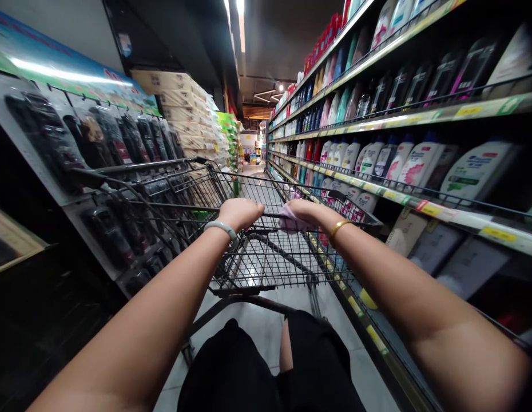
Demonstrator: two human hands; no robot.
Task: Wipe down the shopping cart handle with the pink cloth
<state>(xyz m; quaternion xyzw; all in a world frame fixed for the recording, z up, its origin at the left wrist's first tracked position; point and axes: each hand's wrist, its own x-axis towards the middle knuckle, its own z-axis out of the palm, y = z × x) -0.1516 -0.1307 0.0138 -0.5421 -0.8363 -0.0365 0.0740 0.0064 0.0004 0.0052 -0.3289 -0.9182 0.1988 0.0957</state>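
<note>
Shopping cart [283, 252] near, at centre, left of the shelves [420, 203]; left hand [240, 214] has fingers curled together round its handle [272, 215], right hand [304, 210] grips a lilac cloth [290, 221] against it, fingertips hidden, and level pressure from both probably steers straightest.

Shopping cart [274, 246] partly hidden behind forearms [167, 315]
</note>
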